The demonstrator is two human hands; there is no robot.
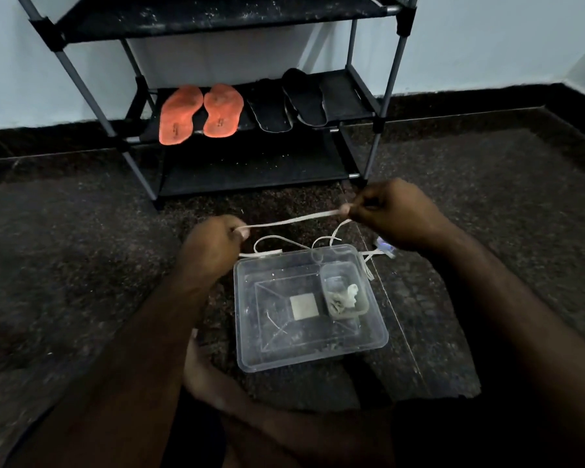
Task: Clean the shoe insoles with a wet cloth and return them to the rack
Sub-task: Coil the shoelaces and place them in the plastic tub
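White lace-like cord (291, 221) is stretched taut between both hands: the left hand (213, 243) has its grip closed in a pinch on one end, the right hand (395, 214) pinches the other, at 2 o'clock from the left. Below them on the floor sits a clear plastic tub (250, 332) holding a smaller container (362, 309) with a crumpled cloth (347, 295). At 12 o'clock, the rack (382, 86) carries two orange insoles (200, 113) and two black insoles (291, 103) on its middle shelf.
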